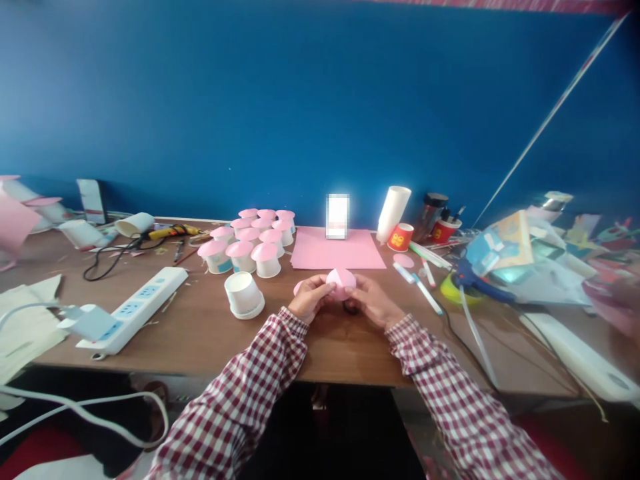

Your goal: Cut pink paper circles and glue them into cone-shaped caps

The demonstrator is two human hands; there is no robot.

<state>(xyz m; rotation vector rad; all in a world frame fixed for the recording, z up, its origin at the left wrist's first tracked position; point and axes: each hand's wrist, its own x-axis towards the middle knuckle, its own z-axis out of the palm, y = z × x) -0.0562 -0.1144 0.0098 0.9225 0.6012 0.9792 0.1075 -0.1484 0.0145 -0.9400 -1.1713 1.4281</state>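
Observation:
Between both hands, above the near middle of the desk, is a round pink paper piece with a crease or fold at its top. My left hand pinches its left edge, and my right hand grips its right edge. Part of another pink piece shows behind my left fingers. To the left stands an upturned white paper cup. Beyond it, several white cups topped with pink discs stand in a cluster. Pink paper sheets lie flat behind my hands.
A white power strip with a plugged-in charger lies left. To the right are a red cup, markers, a blue glue gun and cables. A lit phone leans against the blue wall. More cups lie far left.

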